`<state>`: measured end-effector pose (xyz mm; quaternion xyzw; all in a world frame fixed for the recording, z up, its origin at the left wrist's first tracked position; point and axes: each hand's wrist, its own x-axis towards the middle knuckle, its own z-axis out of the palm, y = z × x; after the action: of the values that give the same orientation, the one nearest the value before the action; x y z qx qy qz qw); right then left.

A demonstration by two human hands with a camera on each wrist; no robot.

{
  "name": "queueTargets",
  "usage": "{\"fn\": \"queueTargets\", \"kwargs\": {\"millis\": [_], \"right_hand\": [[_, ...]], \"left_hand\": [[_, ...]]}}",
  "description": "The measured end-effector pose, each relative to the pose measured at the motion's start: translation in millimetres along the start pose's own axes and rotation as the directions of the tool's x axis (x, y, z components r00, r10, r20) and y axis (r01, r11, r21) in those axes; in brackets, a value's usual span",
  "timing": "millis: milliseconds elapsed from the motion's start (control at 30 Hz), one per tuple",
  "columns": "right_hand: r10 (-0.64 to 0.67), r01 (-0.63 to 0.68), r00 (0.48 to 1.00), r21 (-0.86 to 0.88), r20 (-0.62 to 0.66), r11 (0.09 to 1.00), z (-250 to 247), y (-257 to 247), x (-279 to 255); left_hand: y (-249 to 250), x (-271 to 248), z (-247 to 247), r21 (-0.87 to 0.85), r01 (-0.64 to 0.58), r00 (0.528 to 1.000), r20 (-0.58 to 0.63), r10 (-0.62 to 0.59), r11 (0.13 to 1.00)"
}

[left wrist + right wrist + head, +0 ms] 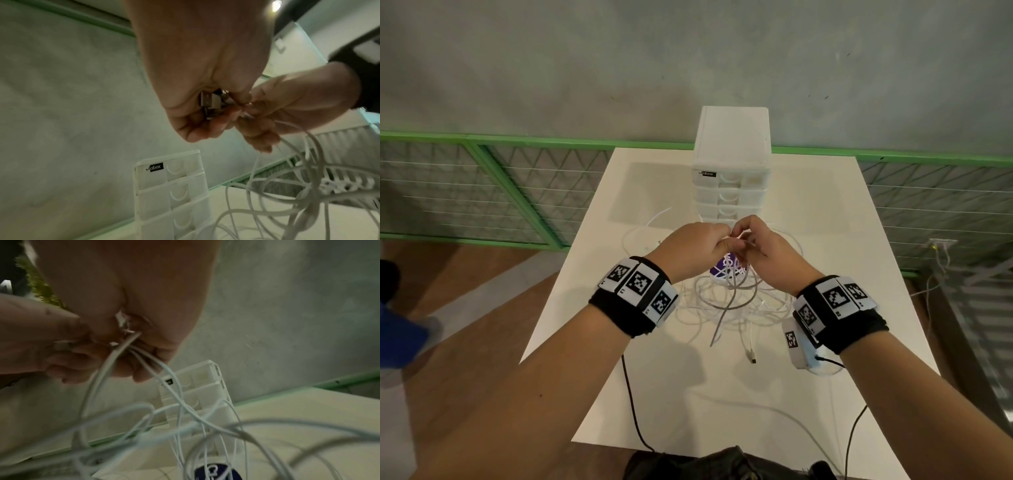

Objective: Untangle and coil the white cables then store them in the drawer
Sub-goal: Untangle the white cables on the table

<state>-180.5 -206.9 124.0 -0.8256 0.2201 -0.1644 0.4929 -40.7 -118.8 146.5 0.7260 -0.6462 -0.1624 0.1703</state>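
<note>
A tangle of white cables (736,298) hangs from both hands and spreads in loops over the white table (825,222). My left hand (700,245) grips several USB plugs (207,101) in its curled fingers. My right hand (760,246) pinches the cable strands (127,344) right beside it, fingertips of both hands touching. The loops (298,194) trail down from the hands to the table. A white drawer tower (732,171) stands just behind the hands, all its drawers shut. Loose plug ends (751,356) lie near the front of the tangle.
A round purple-and-white object (722,269) lies under the cables below the hands. Black wrist-camera leads (633,404) hang off the table's front edge. A green mesh railing (482,192) runs behind the table, with a grey wall beyond. A dark bag (722,462) lies at the front edge.
</note>
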Motion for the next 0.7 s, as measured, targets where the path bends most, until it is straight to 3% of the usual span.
{"fn": "queueTargets", "kwargs": {"millis": [100,200,267,400,533,700], "right_hand": [[0.027,-0.026,0.999,-0.018,0.028,0.999,-1.3,6.6,-4.2],[0.045,-0.034,0.997,-0.143,0.068,0.989,7.0,18.4,-11.8],[0.062,-0.059,0.998,-0.165,0.014,0.984,9.0,30.2,-12.8],[0.091,-0.096,0.995,-0.191,-0.033,0.977,-3.1,34.4,-8.8],[0.037,-0.033,0.999,-0.337,0.006,0.941,-8.9,24.2,-5.3],[-0.071,0.089,0.996,-0.459,0.056,0.884,0.8,10.6,1.2]], "left_hand": [[-7.6,-1.9,0.3,-0.046,-0.046,0.989,-0.144,0.039,0.998],[-16.2,-5.3,-8.1,-0.028,-0.064,0.958,-0.28,0.053,0.998],[-20.6,-7.6,-16.2,-0.033,-0.043,0.95,-0.31,0.031,0.999],[-30.2,-15.8,-21.1,-0.03,0.128,0.985,-0.113,-0.131,0.991],[-46.8,-23.8,-5.1,-0.126,0.241,0.968,0.11,-0.227,0.962],[-24.1,-22.9,4.3,-0.347,0.165,0.985,0.006,-0.174,0.923]]}}
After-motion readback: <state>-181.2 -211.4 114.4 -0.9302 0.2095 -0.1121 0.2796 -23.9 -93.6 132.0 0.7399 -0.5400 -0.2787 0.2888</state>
